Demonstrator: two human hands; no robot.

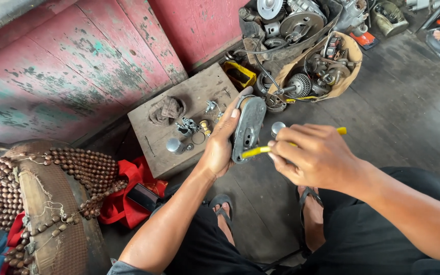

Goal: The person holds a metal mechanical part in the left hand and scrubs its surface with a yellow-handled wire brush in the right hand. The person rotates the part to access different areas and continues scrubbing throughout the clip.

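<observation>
The left hand [221,145] has its fingers curled close around a grey oval metal cover plate [248,129], thumb laid up along its left edge and fingertips wrapped behind, so the plate stands nearly upright in the air just off the near right corner of the low wooden board [154,135]. The left forearm rises from the lower middle, wrist bent slightly back.

The right hand [314,155] is closed in a tight pinch on a slim yellow-handled tool [256,150]; the fingers are folded over the handle, whose yellow end sticks out past the knuckles at upper right, while the near end points at the lower face of the plate and seems to touch it. The right forearm comes in from the lower right, over a black-clad knee.

On the board lie a crumpled brown rag [166,110] near the far edge, small brass and steel fittings [193,127] mid-board, and a short shiny metal cylinder [174,145] by the near edge. Beyond the far right corner sits a yellow box [240,74]; next to it a tan bag of gears and engine parts [318,71]. A red cloth [128,198] lies on the floor at the board's near left corner.
</observation>
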